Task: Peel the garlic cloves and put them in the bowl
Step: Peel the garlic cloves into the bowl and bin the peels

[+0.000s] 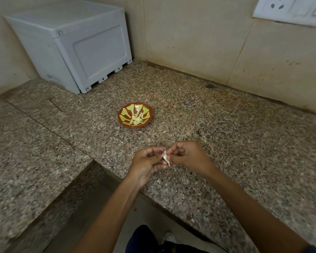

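Note:
A small white garlic clove [166, 158] with loose papery skin sits between my two hands, above the front part of the granite counter. My left hand [147, 164] pinches it from the left with curled fingers. My right hand [187, 155] pinches it from the right, thumb and fingertips on the skin. Farther back on the counter stands a small red-brown bowl [123, 118] with a yellow-green pattern. Several peeled pale cloves [136, 119] lie in its bottom.
A grey plastic box [77, 44] stands in the back left corner against the wall. The speckled granite counter [226, 136] forms an L with an inner edge near my left arm. A white socket plate [290, 10] is on the right wall.

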